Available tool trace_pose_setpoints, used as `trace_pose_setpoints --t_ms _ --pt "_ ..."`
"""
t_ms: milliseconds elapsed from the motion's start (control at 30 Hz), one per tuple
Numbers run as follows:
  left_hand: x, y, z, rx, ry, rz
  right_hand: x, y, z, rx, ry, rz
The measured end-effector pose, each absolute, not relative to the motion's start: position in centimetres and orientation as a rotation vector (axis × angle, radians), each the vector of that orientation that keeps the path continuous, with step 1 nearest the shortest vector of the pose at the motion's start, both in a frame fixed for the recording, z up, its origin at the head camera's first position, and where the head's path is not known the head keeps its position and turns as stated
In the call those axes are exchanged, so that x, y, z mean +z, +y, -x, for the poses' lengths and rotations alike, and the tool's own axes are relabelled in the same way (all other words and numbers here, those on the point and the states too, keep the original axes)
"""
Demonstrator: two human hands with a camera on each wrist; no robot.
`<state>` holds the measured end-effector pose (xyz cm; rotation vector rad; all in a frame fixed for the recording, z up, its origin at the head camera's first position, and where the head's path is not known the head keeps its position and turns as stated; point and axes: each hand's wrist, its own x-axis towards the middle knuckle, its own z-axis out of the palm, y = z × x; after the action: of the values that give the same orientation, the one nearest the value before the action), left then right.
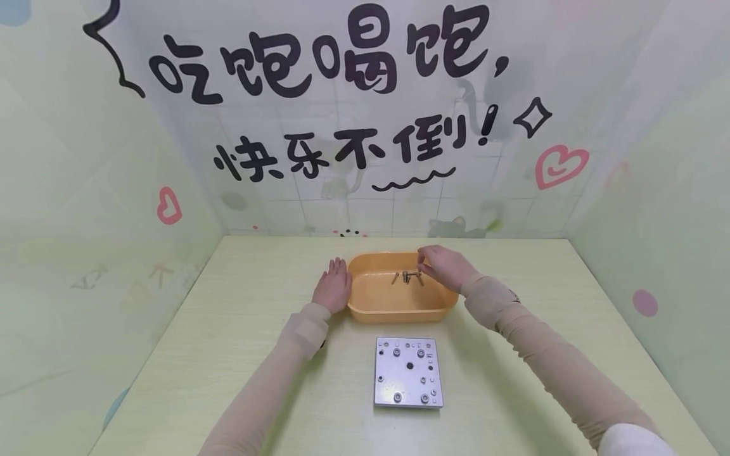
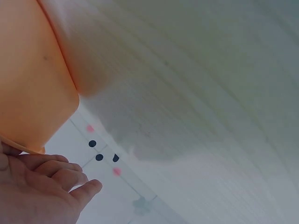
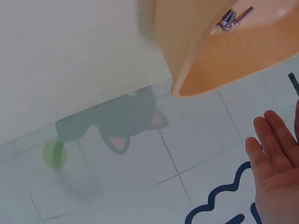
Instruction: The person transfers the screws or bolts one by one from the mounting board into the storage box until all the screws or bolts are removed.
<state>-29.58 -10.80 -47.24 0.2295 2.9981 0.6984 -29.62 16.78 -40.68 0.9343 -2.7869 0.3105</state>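
Note:
An orange plastic basin (image 1: pixel 399 315) stands on the table, with several metal screws (image 1: pixel 406 277) lying in it. Over its right back part, my right hand (image 1: pixel 447 266) pinches a screw (image 3: pixel 293 83); the fingertips on it are mostly out of the right wrist view, where the other fingers (image 3: pixel 274 135) extend loosely. At the basin's left side, my left hand (image 1: pixel 333 288) rests against the rim with fingers extended, and the left wrist view shows those fingers (image 2: pixel 58 170) next to the rim. Nearer to me lies a square metal plate (image 1: pixel 407 372) with several bolts and holes.
The pale wooden table (image 1: pixel 256 380) runs back to a wall (image 1: pixel 262 215) with black lettering and pink hearts. Side walls (image 1: pixel 656 240) close off the left and right.

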Motion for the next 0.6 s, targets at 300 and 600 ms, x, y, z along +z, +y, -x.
trace_pose_setpoints --t_ms 300,600 --pt "-47.0 -10.9 29.4 0.701 2.989 -0.227 -42.2 16.1 31.6 0.311 -2.933 -0.853" --pt "-47.4 -11.0 29.7 0.712 2.997 -0.238 -42.7 15.6 31.3 0.304 -3.028 -0.798"
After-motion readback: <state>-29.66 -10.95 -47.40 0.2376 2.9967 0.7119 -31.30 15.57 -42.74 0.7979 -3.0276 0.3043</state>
